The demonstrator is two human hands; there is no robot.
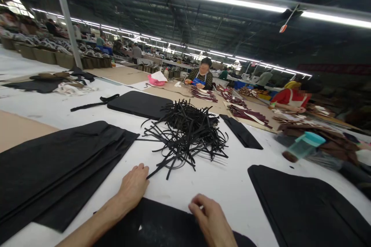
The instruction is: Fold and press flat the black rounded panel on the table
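Observation:
My left hand (pixel 133 186) rests knuckles-up on the white table (pixel 226 185), fingers curled, its fingertips at the near end of a black strip from the tangled pile of black strips (pixel 187 131). My right hand (pixel 209 216) lies lower, fingers curled in a pinch at the edge of a black fabric piece (pixel 162 227) right in front of me. What the fingers hold, if anything, is hidden.
Stacks of black fabric lie at the left (pixel 58 166) and lower right (pixel 307 204), with more black pieces (pixel 139 104) beyond the pile. A teal-lidded jar (pixel 303 146) lies at the right. Two other people (pixel 201 73) work at the far side among maroon pieces (pixel 243 112).

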